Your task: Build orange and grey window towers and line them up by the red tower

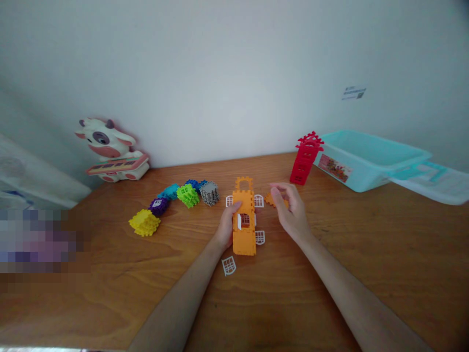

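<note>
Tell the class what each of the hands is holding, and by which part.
The left hand holds the orange block tower by its left side. The right hand is at a small orange piece; whether it holds it cannot be told.

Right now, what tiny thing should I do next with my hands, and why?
Maybe pick up the small orange piece with your right hand. Its fingers are right beside that piece, and your left hand is already on the orange wall.

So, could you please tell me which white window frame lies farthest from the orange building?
The white window frame below the left hand, out on the wooden tabletop; the other loose frames sit close beside the orange building.
</note>
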`<action>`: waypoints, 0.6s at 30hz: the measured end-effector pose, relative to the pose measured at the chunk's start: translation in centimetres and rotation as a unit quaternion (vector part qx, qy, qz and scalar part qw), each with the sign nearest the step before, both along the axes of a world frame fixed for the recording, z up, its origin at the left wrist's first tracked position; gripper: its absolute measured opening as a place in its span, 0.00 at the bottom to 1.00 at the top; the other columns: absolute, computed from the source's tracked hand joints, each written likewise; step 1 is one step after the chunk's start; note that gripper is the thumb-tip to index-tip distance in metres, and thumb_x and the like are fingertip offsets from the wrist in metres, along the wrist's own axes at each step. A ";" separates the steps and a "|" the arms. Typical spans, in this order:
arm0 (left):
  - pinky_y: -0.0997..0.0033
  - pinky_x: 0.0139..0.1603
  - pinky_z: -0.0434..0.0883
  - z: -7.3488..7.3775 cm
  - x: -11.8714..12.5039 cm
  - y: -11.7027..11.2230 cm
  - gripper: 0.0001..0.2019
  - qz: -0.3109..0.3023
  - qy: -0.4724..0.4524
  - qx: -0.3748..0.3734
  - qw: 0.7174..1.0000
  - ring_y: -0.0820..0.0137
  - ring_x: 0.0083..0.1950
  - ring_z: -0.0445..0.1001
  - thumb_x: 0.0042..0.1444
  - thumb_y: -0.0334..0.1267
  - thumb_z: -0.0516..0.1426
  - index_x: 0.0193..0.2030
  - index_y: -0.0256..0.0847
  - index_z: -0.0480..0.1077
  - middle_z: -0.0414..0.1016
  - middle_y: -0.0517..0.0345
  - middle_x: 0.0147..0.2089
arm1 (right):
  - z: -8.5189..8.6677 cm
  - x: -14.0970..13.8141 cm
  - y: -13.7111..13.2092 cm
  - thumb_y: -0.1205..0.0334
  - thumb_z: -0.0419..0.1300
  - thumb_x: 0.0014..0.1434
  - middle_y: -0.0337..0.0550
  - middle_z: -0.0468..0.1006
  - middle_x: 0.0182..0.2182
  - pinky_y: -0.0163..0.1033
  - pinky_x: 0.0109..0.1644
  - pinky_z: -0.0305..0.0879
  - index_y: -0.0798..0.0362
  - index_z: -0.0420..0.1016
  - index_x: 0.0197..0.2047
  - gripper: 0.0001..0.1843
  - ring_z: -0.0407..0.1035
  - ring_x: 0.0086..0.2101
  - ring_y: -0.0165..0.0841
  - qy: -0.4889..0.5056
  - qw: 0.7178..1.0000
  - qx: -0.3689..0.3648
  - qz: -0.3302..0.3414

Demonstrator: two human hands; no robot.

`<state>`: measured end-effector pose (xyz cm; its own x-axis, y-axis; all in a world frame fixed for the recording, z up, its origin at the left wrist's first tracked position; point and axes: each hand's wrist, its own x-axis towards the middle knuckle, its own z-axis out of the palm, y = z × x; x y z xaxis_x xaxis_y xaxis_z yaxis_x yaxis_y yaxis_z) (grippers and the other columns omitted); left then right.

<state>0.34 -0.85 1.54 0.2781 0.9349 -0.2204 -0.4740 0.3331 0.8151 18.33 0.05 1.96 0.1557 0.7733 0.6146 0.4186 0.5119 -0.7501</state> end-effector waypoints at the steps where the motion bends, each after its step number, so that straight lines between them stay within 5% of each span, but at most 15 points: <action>1: 0.69 0.31 0.73 -0.1 -0.1 0.2 0.26 0.017 -0.014 -0.005 1.000 0.62 0.32 0.79 0.45 0.55 0.63 0.41 0.32 0.76 0.82 0.48 0.33 | -0.4 0.8 0.5 0.54 0.54 0.68 0.50 0.77 0.44 0.48 0.51 0.69 0.50 0.74 0.46 0.12 0.72 0.46 0.41 -0.023 0.999 0.004 -0.041; 6: 0.64 0.47 0.75 -0.9 0.1 1.1 0.22 0.155 -0.075 0.054 0.984 0.59 0.46 0.81 0.47 0.50 0.65 0.44 0.35 0.76 0.83 0.52 0.42 | -2.9 3.4 2.1 0.51 0.60 0.62 0.58 0.78 0.49 0.56 0.56 0.65 0.55 0.75 0.51 0.20 0.71 0.51 0.51 -0.251 0.960 -0.076 -0.100; 9: 0.63 0.52 0.74 -1.1 0.3 1.0 0.21 0.160 -0.071 0.097 0.980 0.59 0.49 0.80 0.47 0.47 0.67 0.45 0.36 0.76 0.83 0.52 0.45 | -3.8 3.4 2.0 0.49 0.61 0.61 0.57 0.78 0.53 0.58 0.56 0.63 0.54 0.73 0.55 0.23 0.71 0.53 0.53 -0.319 0.937 -0.117 -0.076; 13: 0.62 0.52 0.74 -0.8 0.3 0.5 0.23 0.134 -0.058 0.102 0.984 0.58 0.48 0.81 0.44 0.45 0.70 0.45 0.35 0.76 0.83 0.50 0.45 | -3.7 2.9 2.0 0.51 0.61 0.62 0.54 0.81 0.50 0.61 0.56 0.61 0.50 0.76 0.51 0.18 0.73 0.51 0.52 -0.321 0.936 -0.135 -0.055; 18: 0.62 0.48 0.77 -0.2 0.2 0.2 0.23 0.092 -0.066 0.038 0.993 0.57 0.43 0.82 0.46 0.49 0.69 0.42 0.33 0.76 0.83 0.48 0.38 | -3.1 2.8 2.2 0.55 0.63 0.58 0.55 0.78 0.49 0.56 0.54 0.67 0.52 0.74 0.52 0.20 0.73 0.49 0.48 -0.202 0.975 -0.090 -0.014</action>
<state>0.51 -0.65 1.32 0.1232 0.9851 -0.1197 -0.6260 0.1707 0.7609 21.08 2.28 -1.09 -0.0474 0.8735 0.4846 0.7108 0.3704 -0.5980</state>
